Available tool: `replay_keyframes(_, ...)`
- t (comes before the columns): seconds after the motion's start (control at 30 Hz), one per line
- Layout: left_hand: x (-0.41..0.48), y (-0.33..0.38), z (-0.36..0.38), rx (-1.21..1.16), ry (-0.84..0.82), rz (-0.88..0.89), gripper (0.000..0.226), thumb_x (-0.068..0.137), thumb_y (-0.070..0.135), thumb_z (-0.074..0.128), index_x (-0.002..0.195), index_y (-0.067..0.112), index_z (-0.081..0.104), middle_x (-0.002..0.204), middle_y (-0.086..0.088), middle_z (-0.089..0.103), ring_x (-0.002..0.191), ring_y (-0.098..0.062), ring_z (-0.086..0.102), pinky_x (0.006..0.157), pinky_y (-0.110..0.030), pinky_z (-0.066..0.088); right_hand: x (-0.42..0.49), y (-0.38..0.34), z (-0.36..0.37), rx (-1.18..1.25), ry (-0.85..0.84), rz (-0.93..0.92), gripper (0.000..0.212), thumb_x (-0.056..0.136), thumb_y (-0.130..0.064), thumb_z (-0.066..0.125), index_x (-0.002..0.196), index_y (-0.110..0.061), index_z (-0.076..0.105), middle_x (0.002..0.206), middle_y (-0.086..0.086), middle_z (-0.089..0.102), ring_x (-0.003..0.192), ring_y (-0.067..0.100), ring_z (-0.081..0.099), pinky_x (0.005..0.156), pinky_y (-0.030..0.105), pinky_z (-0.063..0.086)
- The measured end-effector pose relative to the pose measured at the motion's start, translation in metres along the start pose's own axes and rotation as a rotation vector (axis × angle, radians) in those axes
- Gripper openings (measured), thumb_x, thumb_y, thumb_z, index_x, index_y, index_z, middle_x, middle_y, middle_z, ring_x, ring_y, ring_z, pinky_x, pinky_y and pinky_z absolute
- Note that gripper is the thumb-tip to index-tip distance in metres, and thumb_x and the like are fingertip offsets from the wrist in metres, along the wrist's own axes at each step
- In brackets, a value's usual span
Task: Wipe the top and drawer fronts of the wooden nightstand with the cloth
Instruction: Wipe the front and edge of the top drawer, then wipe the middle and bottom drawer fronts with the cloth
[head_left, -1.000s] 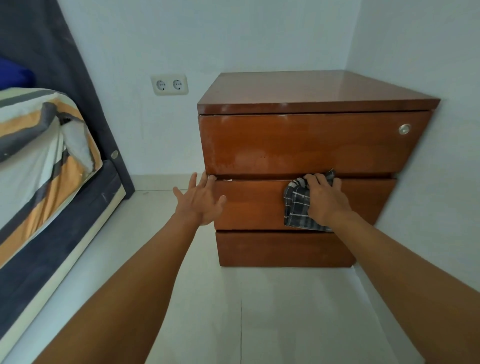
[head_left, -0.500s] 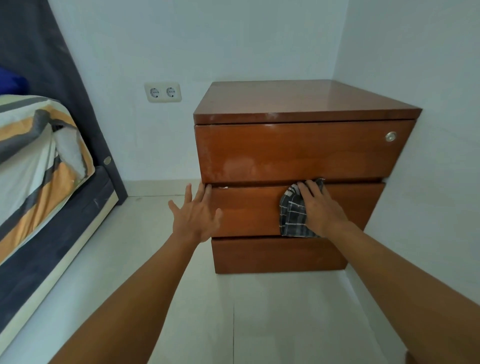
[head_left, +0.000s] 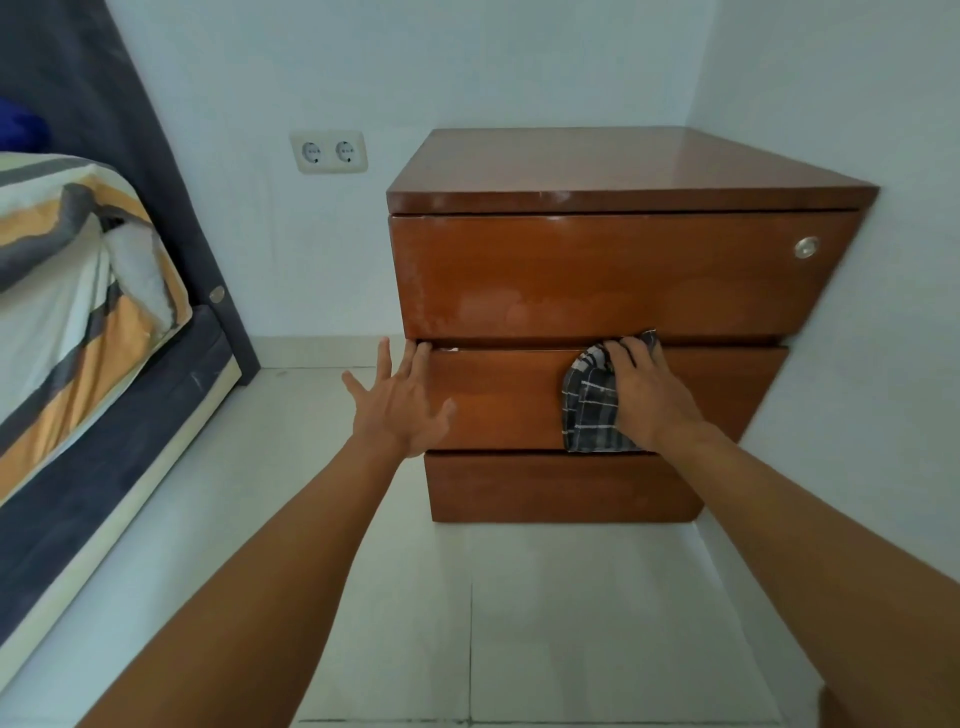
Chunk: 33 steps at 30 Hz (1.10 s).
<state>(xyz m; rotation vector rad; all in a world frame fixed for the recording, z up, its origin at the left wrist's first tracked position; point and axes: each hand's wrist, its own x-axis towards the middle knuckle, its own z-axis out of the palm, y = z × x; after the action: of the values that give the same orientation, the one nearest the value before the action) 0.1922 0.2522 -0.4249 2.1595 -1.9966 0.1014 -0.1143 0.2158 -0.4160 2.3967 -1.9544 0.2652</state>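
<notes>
The wooden nightstand (head_left: 613, 270) stands in the room's right corner, with a glossy top and three drawer fronts. My right hand (head_left: 652, 397) presses a dark plaid cloth (head_left: 589, 410) flat against the middle drawer front (head_left: 498, 400), right of its centre. My left hand (head_left: 400, 402) is spread open, its fingertips touching the top left corner of that drawer. A round metal lock (head_left: 807, 247) sits at the top drawer's right end. The top drawer front shows pale smudges low on its left side.
A bed (head_left: 78, 332) with striped orange, grey and white bedding lies at the left, beside a dark headboard. A double wall socket (head_left: 328, 151) is on the wall left of the nightstand. White walls close in behind and to the right. The floor is pale tile.
My right hand and the cloth have slid a little to the left along the middle drawer front. My left hand stays at the drawer's left corner. The view has tilted slightly.
</notes>
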Motion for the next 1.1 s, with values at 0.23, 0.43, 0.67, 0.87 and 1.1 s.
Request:
replay_keyframes(0.23, 0.009, -0.001, -0.011, 0.004, -0.029, -0.011, 0.085, 0.095, 0.066, 0.041, 0.163, 0.029, 0.007, 0.174, 0.005, 0.002, 0.158, -0.033, -0.014, 0.113, -0.08, -0.001, 0.008, -0.006, 0.0, 0.095, -0.018, -0.004, 0.094, 0.083, 0.0, 0.073, 0.157, -0.009, 0.017, 0.158, 0.009, 0.021, 0.153, 0.042, 0.01, 0.118, 0.051, 0.035)
replay_keyframes(0.43, 0.011, -0.003, -0.014, -0.028, -0.014, -0.006, 0.079, 0.09, 0.064, 0.04, 0.157, 0.027, 0.022, 0.171, 0.0, 0.021, 0.159, -0.032, -0.012, 0.113, -0.08, -0.001, 0.009, -0.004, -0.003, 0.153, -0.028, -0.016, 0.09, 0.078, 0.003, 0.074, 0.153, -0.009, 0.025, 0.152, 0.008, 0.027, 0.151, 0.041, 0.017, 0.116, 0.048, 0.039)
replay_keyframes(0.67, 0.009, -0.009, -0.019, -0.087, -0.022, 0.0, 0.08, 0.09, 0.066, 0.044, 0.158, 0.032, 0.02, 0.17, 0.003, 0.024, 0.159, -0.031, -0.011, 0.114, -0.08, -0.002, 0.003, -0.011, -0.017, 0.132, -0.049, 0.007, 0.067, 0.08, 0.006, 0.069, 0.136, -0.014, 0.038, 0.14, 0.008, 0.042, 0.136, 0.037, 0.039, 0.096, 0.044, 0.049)
replay_keyframes(0.87, 0.006, -0.012, -0.025, -0.148, -0.06, 0.018, 0.075, 0.093, 0.063, 0.047, 0.156, 0.032, 0.021, 0.17, 0.004, 0.023, 0.159, -0.033, -0.008, 0.114, -0.08, -0.003, -0.017, -0.014, -0.047, 0.224, 0.028, -0.013, 0.058, 0.083, 0.0, 0.065, 0.131, -0.026, 0.045, 0.121, 0.0, 0.056, 0.099, 0.023, 0.057, 0.075, 0.039, 0.048)
replay_keyframes(1.1, -0.016, -0.042, -0.013, -0.158, 0.018, 0.107, 0.064, 0.102, 0.056, 0.042, 0.16, 0.037, 0.024, 0.166, 0.008, 0.034, 0.158, -0.027, 0.018, 0.119, -0.074, 0.011, -0.033, -0.067, -0.085, 0.619, 0.271, 0.031, 0.045, 0.082, -0.001, 0.06, 0.116, -0.03, 0.061, 0.101, -0.007, 0.063, 0.092, 0.016, 0.062, 0.076, 0.038, 0.058)
